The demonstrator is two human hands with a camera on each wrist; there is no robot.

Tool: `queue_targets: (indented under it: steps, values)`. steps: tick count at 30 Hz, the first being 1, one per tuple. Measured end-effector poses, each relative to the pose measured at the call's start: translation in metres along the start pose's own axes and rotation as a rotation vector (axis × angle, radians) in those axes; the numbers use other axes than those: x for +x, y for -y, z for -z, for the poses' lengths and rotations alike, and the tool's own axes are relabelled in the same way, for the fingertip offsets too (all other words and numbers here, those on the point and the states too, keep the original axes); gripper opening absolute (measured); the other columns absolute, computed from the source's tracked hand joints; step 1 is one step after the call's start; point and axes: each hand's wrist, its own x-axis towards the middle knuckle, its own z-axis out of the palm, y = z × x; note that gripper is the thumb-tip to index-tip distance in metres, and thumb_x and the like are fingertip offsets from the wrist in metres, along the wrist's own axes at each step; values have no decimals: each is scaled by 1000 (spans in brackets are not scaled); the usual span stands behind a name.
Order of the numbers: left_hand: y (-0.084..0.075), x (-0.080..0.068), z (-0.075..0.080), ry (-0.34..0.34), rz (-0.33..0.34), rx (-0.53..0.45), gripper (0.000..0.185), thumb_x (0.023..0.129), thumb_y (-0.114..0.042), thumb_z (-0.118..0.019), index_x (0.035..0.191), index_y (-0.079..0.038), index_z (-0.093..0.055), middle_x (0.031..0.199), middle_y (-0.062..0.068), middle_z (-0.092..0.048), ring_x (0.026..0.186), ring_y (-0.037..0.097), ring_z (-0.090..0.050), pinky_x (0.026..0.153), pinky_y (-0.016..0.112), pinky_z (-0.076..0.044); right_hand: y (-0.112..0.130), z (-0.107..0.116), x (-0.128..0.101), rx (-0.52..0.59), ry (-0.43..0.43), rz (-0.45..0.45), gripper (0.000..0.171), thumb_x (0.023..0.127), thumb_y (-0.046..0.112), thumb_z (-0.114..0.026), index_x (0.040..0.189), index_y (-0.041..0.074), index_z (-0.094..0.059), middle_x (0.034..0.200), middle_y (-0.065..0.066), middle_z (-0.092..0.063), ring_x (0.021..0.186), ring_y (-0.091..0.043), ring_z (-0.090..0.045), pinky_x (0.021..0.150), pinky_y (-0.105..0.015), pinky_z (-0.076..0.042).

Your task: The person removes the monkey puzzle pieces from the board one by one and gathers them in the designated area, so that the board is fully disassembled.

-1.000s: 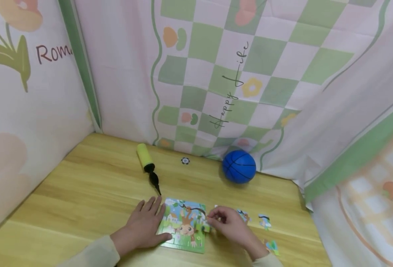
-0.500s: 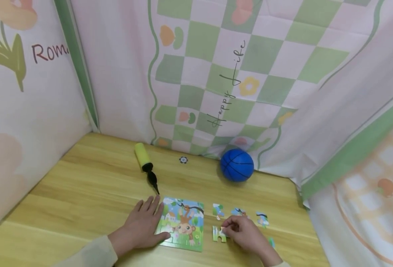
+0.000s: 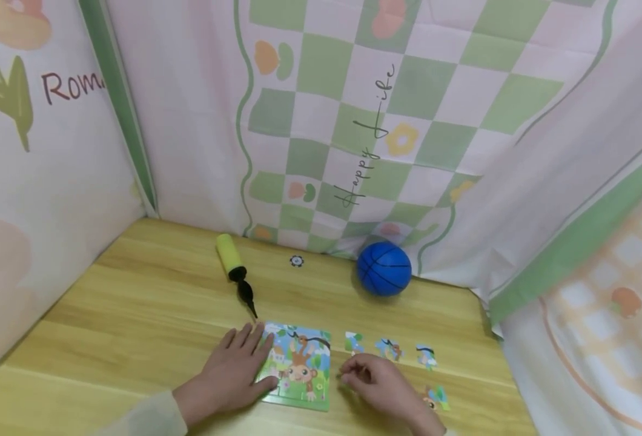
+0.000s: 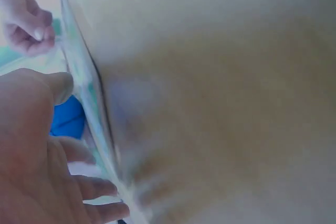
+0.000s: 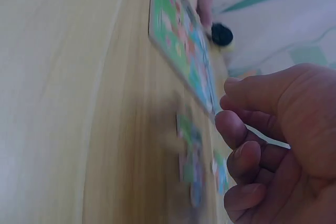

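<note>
A jigsaw puzzle (image 3: 299, 369) with a monkey picture lies on the wooden table. My left hand (image 3: 232, 369) rests along its left side, fingers straight and thumb over the lower left part. Just off the puzzle's right edge hovers my right hand (image 3: 378, 384); in the right wrist view its fingers (image 5: 245, 156) are loosely curled with nothing seen between them. Loose puzzle pieces lie right of the puzzle: a green-blue piece (image 3: 354, 341), a bird piece (image 3: 390, 349), a branch piece (image 3: 426, 356) and a brown-green piece (image 3: 436, 398). The right hand hides the table beneath it.
A yellow hand pump (image 3: 231, 257) with a black nozzle lies behind the puzzle, its tip near the left fingers. Farther back are a small black-and-white disc (image 3: 297, 261) and a blue ball (image 3: 384, 269), close to the patterned curtain (image 3: 326, 121).
My right hand carried a puzzle piece from the puzzle's right edge to the table at the right. It has let go and moved back left. The left hand stays on the puzzle.
</note>
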Motion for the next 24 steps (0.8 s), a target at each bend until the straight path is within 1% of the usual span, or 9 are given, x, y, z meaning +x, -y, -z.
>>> queue_targets:
  steps: [3, 6, 9, 13, 17, 20, 24]
  values:
    - [-7, 0, 2, 1, -98, 0, 73, 101, -66, -40, 157, -18, -41, 163, 22, -23, 146, 46, -24, 116, 62, -20, 13, -6, 4, -12, 12, 35, 19, 97, 27, -71, 110, 14, -74, 91, 13, -64, 74, -6, -56, 63, -25, -51]
    - [-13, 1, 4, 18, -194, 9, 69, 99, -67, -40, 156, -26, -43, 163, 19, -24, 147, 44, -25, 116, 60, -23, 21, -14, 9, -31, 32, 66, 26, 95, 26, -73, 116, 11, -73, 89, 14, -62, 74, -3, -55, 63, -24, -51]
    - [-17, 1, 5, 40, -238, 19, 64, 99, -66, -45, 152, -31, -48, 162, 18, -28, 145, 43, -29, 114, 59, -29, 27, -20, 15, -61, 58, 102, 31, 95, 25, -74, 121, 9, -72, 84, 14, -59, 72, -3, -54, 62, -23, -49]
    - [-18, 1, 5, 57, -237, 34, 56, 98, -62, -51, 147, -35, -54, 161, 14, -32, 144, 42, -34, 110, 57, -37, 31, -27, 21, -104, 78, 138, 34, 95, 27, -73, 124, 8, -72, 82, 15, -55, 72, -3, -51, 63, -23, -47]
    - [-17, 3, 2, 25, -239, 23, 53, 98, -62, -53, 144, -35, -58, 159, 15, -36, 142, 42, -36, 108, 56, -40, 30, -31, 23, -138, 50, 147, 31, 94, 29, -74, 119, 11, -73, 85, 14, -55, 75, -3, -51, 66, -23, -48]
    - [-16, 4, -1, 2, -238, 24, 53, 96, -63, -55, 141, -35, -60, 157, 15, -38, 141, 42, -39, 106, 56, -42, 28, -32, 24, -129, 34, 135, 27, 94, 29, -74, 116, 13, -73, 89, 12, -57, 77, -4, -52, 68, -24, -48]
    - [-16, 6, -2, 10, -226, 37, 54, 95, -64, -56, 141, -36, -60, 157, 14, -39, 141, 42, -39, 105, 57, -42, 25, -34, 26, -86, 16, 118, 20, 95, 27, -73, 112, 15, -72, 93, 8, -58, 79, -7, -53, 68, -25, -49]
